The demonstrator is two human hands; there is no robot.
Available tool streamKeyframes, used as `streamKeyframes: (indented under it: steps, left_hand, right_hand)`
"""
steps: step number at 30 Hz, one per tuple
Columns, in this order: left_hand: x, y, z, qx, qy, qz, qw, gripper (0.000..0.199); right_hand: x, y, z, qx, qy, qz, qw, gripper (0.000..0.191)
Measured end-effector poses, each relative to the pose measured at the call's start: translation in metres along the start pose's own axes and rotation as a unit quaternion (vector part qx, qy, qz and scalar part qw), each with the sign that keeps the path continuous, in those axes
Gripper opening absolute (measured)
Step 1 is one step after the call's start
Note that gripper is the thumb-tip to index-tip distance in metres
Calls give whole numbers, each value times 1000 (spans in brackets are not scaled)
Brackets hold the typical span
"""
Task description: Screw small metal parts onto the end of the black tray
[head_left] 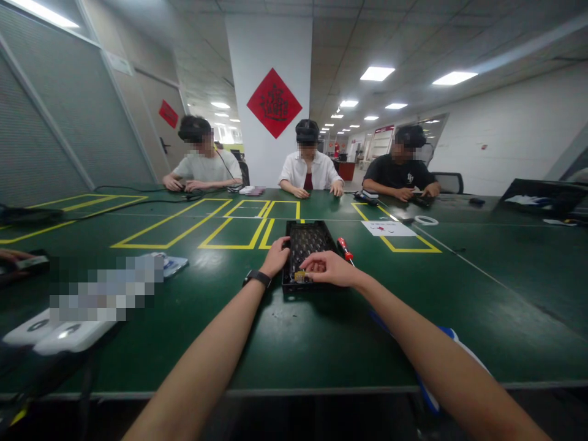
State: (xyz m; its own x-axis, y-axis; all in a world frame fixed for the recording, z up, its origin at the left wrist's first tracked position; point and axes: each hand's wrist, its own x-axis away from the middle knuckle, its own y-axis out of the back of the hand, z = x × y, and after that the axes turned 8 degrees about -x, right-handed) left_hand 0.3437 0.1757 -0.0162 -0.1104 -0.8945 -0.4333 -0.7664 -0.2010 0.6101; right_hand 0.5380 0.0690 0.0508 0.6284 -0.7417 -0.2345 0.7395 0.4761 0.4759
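Observation:
A black open-topped rectangular case lies on the green table in front of me, its inside showing a dark patterned surface. Wrapped over its left wall are the fingers of my left hand, which steadies it. My right hand reaches over the near right part of the case, its fingers bent and drawn together. Just under those fingertips, at the near end, sits a small yellowish part; whether the fingers grip it or something else is hidden. A red-handled screwdriver rests right of the case, its shaft partly behind my right hand.
White devices lie at the left on the green table. A paper sheet and a roll of white tape are at the right. Yellow tape lines mark the tabletop. Three people sit across the table.

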Motion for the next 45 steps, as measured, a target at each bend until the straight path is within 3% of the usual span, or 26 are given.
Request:
streamKeyframes:
  steps: [7,14,25,31,45]
  left_hand:
    - [0,1,-1,-6,9,-17,1000,45]
    - [-2,1,0,-12,17,-17,1000,44]
    - [-3,3,0,25,20,15,999,50]
    - [-2,2,-1,8,-7,8,1000,49]
    - [0,1,-2,3,10,2,1000,44]
  right_hand:
    - [0,2,0,100,28,-12,995,25]
    - [0,4,-8,145,29,17,989,21]
    - [0,-1,-8,152,28,-5,988,17]
    - [-2,-3,-13,139,20,-11,990,19]
    - [-1,1,-7,161,25,-8,987,20]
